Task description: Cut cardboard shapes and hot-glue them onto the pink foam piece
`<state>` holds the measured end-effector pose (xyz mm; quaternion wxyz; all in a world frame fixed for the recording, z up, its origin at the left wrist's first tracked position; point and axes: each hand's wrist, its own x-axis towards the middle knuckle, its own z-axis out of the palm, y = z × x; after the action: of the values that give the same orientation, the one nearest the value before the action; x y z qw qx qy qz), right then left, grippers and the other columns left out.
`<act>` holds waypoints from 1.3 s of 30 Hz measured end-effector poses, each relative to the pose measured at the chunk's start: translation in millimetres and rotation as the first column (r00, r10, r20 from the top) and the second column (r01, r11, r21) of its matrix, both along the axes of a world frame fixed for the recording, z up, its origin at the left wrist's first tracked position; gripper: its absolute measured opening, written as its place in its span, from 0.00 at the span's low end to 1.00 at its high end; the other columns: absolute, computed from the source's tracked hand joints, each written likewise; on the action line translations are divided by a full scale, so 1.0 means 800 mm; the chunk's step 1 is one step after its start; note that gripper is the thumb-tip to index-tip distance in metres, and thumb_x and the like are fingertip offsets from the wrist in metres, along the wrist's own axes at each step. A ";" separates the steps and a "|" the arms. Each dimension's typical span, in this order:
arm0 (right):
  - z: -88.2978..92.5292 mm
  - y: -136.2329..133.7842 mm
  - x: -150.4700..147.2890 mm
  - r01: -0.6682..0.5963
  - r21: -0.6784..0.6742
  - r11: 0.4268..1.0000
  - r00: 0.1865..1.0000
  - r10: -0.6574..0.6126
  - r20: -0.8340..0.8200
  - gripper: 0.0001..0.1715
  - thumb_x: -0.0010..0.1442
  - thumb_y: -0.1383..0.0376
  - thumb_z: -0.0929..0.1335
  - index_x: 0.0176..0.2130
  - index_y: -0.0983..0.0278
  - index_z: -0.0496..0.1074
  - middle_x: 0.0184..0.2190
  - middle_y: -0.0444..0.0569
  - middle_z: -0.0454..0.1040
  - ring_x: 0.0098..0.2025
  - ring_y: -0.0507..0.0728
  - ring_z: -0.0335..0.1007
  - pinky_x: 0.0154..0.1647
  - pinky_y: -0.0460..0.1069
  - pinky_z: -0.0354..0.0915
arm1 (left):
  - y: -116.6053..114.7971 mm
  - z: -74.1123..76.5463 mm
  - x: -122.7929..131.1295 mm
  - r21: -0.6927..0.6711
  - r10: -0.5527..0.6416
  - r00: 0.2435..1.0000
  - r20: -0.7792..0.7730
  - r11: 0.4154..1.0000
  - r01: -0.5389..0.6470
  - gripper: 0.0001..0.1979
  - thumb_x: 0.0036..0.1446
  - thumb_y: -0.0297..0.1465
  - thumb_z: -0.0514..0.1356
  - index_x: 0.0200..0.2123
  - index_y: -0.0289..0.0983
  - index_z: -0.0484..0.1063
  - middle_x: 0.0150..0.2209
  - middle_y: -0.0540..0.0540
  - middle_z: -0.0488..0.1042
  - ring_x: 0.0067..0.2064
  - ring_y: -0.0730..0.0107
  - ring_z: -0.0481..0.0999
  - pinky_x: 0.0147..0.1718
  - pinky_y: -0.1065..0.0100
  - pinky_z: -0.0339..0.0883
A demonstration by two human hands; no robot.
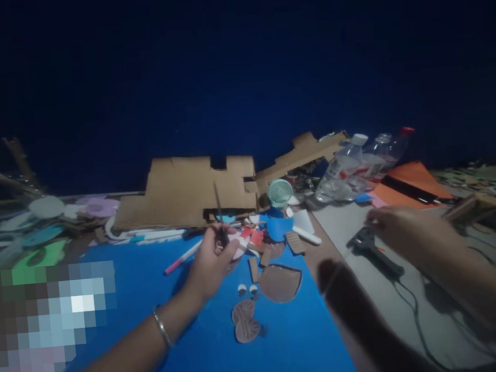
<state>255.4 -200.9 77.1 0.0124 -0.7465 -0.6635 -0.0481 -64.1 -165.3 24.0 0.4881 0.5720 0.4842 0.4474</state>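
My left hand (211,264), with a bangle on the wrist, is closed around a thin dark stick-like tool (219,211) that points upward over the blue sheet (154,310). Just right of it lie brown cardboard cut-outs (280,283), two small white eyes (247,289) and scraps of red and blue paper (273,228). My right hand (393,231) hovers, blurred by motion, over the grey surface right beside a black glue gun (372,247). Its fingers are smeared, and I cannot make out whether they hold anything.
Large cardboard pieces (187,191) stand at the back, with a small green fan (280,193) and three plastic bottles (350,168) beside them. An orange sheet (412,180) lies at the right. A pink pen (182,257) rests on the blue sheet. Paper scraps crowd the left edge.
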 end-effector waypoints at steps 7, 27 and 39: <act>-0.073 0.009 -0.137 -0.563 0.085 0.822 0.812 0.569 -0.130 0.15 0.54 0.66 0.67 0.44 0.59 0.73 0.39 0.51 0.74 0.39 0.60 0.70 0.31 0.49 0.63 | 0.010 0.032 -0.022 0.225 0.065 0.908 -0.414 0.974 0.033 0.21 0.48 0.43 0.60 0.43 0.37 0.71 0.41 0.41 0.70 0.42 0.57 0.71 0.38 0.62 0.65; -0.125 0.006 -0.143 -0.607 0.686 0.401 0.411 0.897 -0.161 0.08 0.56 0.74 0.67 0.37 0.66 0.71 0.30 0.49 0.76 0.29 0.52 0.69 0.27 0.46 0.64 | -0.010 0.006 0.032 0.057 -0.089 0.312 -0.946 0.901 0.430 0.07 0.50 0.26 0.55 0.34 0.32 0.71 0.36 0.39 0.72 0.41 0.55 0.69 0.39 0.59 0.62; -0.129 0.010 -0.152 -0.551 0.741 0.383 0.366 0.909 -0.198 0.09 0.54 0.77 0.67 0.35 0.67 0.70 0.28 0.51 0.73 0.30 0.53 0.67 0.28 0.47 0.64 | 0.008 -0.021 0.035 -0.176 -0.236 0.972 -0.016 0.957 0.230 0.06 0.45 0.24 0.58 0.31 0.34 0.66 0.26 0.51 0.68 0.29 0.73 0.69 0.28 0.72 0.63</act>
<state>133.9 -192.6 -26.3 0.4539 -0.2747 -0.8476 0.0037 -36.5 -159.2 7.0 0.5761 0.5889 0.4592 0.3325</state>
